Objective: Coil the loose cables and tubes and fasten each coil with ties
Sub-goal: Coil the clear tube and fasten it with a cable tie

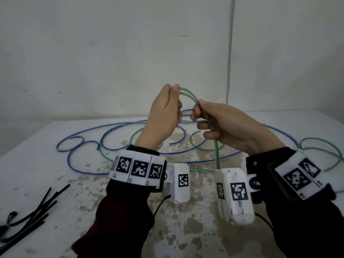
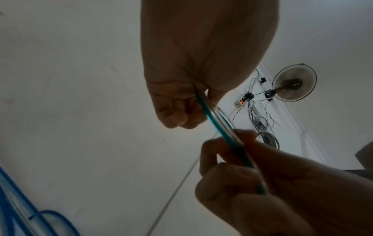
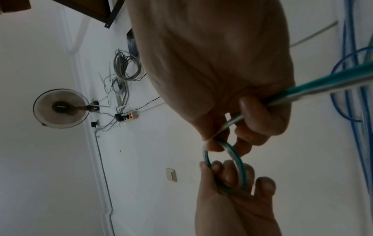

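Note:
A small coil of green tube (image 1: 188, 94) is held up above the table between both hands. My left hand (image 1: 174, 97) pinches the coil's left side with thumb and fingers. My right hand (image 1: 199, 110) grips the right side, and the loose length hangs from it down to the table. In the left wrist view, the green tube (image 2: 218, 126) runs from the left hand (image 2: 177, 99) into the right hand (image 2: 262, 175). The green loop (image 3: 241, 166) shows in the right wrist view between the right hand (image 3: 232, 127) and the left hand (image 3: 226, 191). A long blue tube (image 1: 119, 125) sprawls loose on the table.
Several black ties (image 1: 37, 207) lie at the near left of the white, worn table (image 1: 55, 183). More loops of green tube (image 1: 316, 144) lie at the right edge. A plain wall stands behind the table. A fan (image 2: 293, 83) and wall wiring show in the wrist views.

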Tool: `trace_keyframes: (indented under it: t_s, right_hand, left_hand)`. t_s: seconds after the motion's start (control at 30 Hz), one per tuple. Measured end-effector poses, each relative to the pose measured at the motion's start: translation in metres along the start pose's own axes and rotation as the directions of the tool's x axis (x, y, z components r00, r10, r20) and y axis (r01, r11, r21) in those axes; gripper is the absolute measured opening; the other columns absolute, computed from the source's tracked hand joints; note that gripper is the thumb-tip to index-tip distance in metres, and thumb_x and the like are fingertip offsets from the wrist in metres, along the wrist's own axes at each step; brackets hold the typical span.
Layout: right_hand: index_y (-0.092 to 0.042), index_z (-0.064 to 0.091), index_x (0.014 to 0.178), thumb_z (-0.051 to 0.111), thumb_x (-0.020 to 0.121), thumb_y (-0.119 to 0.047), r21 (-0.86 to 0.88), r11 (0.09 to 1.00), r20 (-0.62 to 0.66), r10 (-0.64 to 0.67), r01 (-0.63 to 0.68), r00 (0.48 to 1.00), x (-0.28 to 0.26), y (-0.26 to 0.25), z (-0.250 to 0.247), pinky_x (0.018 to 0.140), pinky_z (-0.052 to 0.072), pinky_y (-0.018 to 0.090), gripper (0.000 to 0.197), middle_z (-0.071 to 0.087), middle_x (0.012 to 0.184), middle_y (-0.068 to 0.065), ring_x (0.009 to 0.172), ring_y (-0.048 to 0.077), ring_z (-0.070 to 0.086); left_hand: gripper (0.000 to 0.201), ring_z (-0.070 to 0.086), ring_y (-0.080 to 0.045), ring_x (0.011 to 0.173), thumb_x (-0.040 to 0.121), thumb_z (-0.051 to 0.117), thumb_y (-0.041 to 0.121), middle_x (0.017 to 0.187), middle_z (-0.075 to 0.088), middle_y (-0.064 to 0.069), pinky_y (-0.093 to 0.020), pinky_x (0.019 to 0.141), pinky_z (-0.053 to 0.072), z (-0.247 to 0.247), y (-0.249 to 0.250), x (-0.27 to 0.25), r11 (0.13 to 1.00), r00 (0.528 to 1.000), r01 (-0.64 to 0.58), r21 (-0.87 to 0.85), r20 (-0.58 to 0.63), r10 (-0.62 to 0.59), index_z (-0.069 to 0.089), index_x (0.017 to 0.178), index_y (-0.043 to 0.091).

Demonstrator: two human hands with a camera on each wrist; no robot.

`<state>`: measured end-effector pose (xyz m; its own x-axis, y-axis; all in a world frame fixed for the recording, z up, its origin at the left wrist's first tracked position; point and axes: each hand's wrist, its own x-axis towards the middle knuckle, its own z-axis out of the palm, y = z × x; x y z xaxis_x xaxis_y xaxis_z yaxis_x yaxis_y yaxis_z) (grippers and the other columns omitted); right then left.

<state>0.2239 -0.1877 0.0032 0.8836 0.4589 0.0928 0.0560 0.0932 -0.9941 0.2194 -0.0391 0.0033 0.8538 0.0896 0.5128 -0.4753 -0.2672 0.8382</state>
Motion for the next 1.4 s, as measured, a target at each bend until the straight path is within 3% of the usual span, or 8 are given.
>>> trace_keyframes:
  t_s: [0.13, 0.3, 0.73, 0.87, 0.97, 1.1, 1.23, 1.4]
  right_hand:
    - [-0.018, 0.043, 0.068, 0.033, 0.103, -0.029, 0.056, 0.998, -0.033, -0.036, 0.037, 0.999, 0.003, -0.001, -0.003, 0.064, 0.040, 0.020, 0.038, 0.047, 0.055, -0.006, 0.059, 0.010, 0.051]
    - [-0.013, 0.049, 0.069, 0.041, 0.101, -0.026, -0.030, 0.996, -0.025, -0.090, 0.089, 0.996, 0.006, 0.005, -0.004, 0.056, 0.037, 0.018, 0.035, 0.032, 0.057, -0.001, 0.046, 0.007, 0.037]
    - [-0.007, 0.066, 0.087, 0.042, 0.101, -0.023, -0.150, 0.980, -0.090, -0.144, 0.130, 0.986, 0.001, 0.001, -0.008, 0.070, 0.057, 0.024, 0.033, 0.072, 0.069, 0.002, 0.067, 0.012, 0.069]
    - [-0.007, 0.057, 0.080, 0.038, 0.102, -0.020, 0.155, 0.980, -0.044, -0.117, 0.123, 0.992, 0.003, -0.002, -0.003, 0.071, 0.053, 0.023, 0.033, 0.051, 0.049, -0.003, 0.055, 0.012, 0.058]
    - [-0.011, 0.052, 0.074, 0.040, 0.101, -0.023, 0.063, 0.987, -0.082, -0.141, 0.146, 0.987, 0.004, -0.002, -0.005, 0.055, 0.045, 0.019, 0.033, 0.029, 0.048, -0.007, 0.043, 0.007, 0.033]
    - [-0.011, 0.054, 0.069, 0.043, 0.101, -0.023, -0.075, 0.981, -0.090, -0.184, 0.178, 0.979, 0.004, -0.001, -0.001, 0.048, 0.038, 0.018, 0.035, 0.030, 0.047, -0.007, 0.041, 0.007, 0.028]
    - [-0.008, 0.055, 0.075, 0.035, 0.102, -0.026, 0.118, 0.981, -0.029, -0.154, 0.157, 0.988, 0.002, -0.006, -0.002, 0.065, 0.048, 0.022, 0.038, 0.045, 0.049, -0.002, 0.050, 0.012, 0.048]
    - [-0.011, 0.047, 0.069, 0.035, 0.103, -0.027, 0.050, 0.982, -0.031, -0.178, 0.179, 0.984, 0.003, -0.003, -0.001, 0.058, 0.029, 0.026, 0.039, 0.024, 0.045, -0.009, 0.042, 0.009, 0.021]
  left_hand:
    - [0.035, 0.048, -0.018, 0.059, 0.104, 0.033, 0.024, 0.060, 0.044, 0.002, -0.027, 0.053, 0.041, -0.005, 0.000, 0.003, 0.994, 0.983, 0.106, 0.023, 0.149, -0.108, 0.041, 0.071, 0.015]
    - [0.032, 0.051, -0.015, 0.058, 0.101, 0.040, 0.028, 0.059, 0.052, 0.001, -0.025, 0.066, 0.045, -0.013, 0.000, -0.001, 0.979, 0.888, 0.206, -0.009, 0.421, -0.183, 0.055, 0.084, 0.005]
    - [0.031, 0.038, -0.008, 0.051, 0.103, 0.037, 0.015, 0.055, 0.035, 0.008, -0.019, 0.059, 0.037, -0.019, -0.002, 0.000, 0.987, 0.933, 0.134, -0.089, 0.347, -0.096, 0.045, 0.073, 0.011]
    - [0.032, 0.043, -0.012, 0.055, 0.103, 0.032, 0.012, 0.053, 0.040, 0.007, -0.022, 0.062, 0.038, -0.007, 0.003, 0.001, 0.969, 0.958, 0.141, -0.201, 0.276, -0.082, 0.047, 0.075, 0.010]
    - [0.033, 0.053, -0.016, 0.060, 0.101, 0.035, 0.016, 0.055, 0.051, 0.002, -0.029, 0.071, 0.043, -0.009, 0.007, 0.000, 0.958, 0.911, 0.233, -0.167, 0.382, -0.155, 0.052, 0.073, 0.010]
    - [0.031, 0.047, -0.010, 0.055, 0.103, 0.034, 0.015, 0.063, 0.047, 0.000, -0.022, 0.063, 0.044, -0.004, 0.010, -0.005, 0.923, 0.890, 0.275, -0.270, 0.435, -0.138, 0.051, 0.077, 0.006]
    - [0.031, 0.029, -0.010, 0.052, 0.102, 0.032, 0.015, 0.055, 0.034, 0.006, -0.024, 0.062, 0.033, -0.004, 0.011, 0.000, 0.783, 0.924, 0.340, -0.521, 0.339, -0.176, 0.047, 0.076, 0.008]
    - [0.035, 0.030, -0.009, 0.046, 0.102, 0.031, 0.023, 0.050, 0.046, 0.007, -0.018, 0.049, 0.031, -0.003, 0.017, -0.004, 0.818, 0.857, 0.409, -0.404, 0.479, -0.191, 0.042, 0.071, 0.010]
